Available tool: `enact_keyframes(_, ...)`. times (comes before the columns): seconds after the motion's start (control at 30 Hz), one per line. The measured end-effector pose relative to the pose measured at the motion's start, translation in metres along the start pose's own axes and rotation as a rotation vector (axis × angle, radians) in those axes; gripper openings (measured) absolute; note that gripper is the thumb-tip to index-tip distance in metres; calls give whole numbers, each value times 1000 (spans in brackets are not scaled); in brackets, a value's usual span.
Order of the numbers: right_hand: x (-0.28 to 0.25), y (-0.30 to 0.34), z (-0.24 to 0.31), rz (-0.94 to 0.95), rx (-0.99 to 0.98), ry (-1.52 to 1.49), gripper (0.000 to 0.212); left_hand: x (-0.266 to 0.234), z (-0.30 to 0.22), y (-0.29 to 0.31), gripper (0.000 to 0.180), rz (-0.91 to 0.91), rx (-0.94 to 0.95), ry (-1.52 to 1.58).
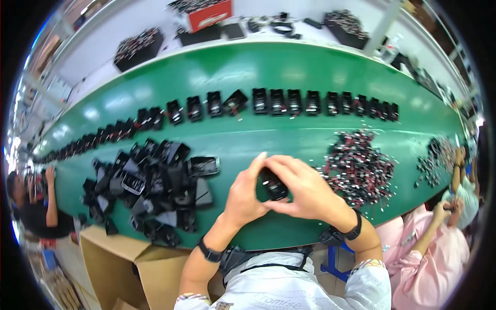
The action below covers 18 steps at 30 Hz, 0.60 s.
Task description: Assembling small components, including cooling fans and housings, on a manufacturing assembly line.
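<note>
A small, boxy black plastic housing (274, 187) is sitting between the person's left hand (244, 199) and right hand (309, 188), above the near middle of the long green tabletop (235, 150). It is leaning at a slant, its far end angling left and its near end angling right. Its dark surface is shining toward the near end, and small pale spots are showing on it. Fingers are covering its far end, and blur is hiding its finer details.
</note>
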State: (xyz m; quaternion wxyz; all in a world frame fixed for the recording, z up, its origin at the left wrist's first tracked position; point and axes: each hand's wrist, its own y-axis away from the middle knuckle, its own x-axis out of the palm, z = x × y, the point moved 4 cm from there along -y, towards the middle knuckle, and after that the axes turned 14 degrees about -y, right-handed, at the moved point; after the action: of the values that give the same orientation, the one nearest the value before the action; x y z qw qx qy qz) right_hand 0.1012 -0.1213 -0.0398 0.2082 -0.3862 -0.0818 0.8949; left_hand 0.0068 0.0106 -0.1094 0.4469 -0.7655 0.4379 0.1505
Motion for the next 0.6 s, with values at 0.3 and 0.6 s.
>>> enact_keyframes(0.3,-177,26,-78,-204,231,256,76,-12,-7,-9,77,-5,-107,-35)
enact_keyframes(0.6,-362,155,-257,-421,639,634,81,-7,-2,-16,61,43,-86,-171)
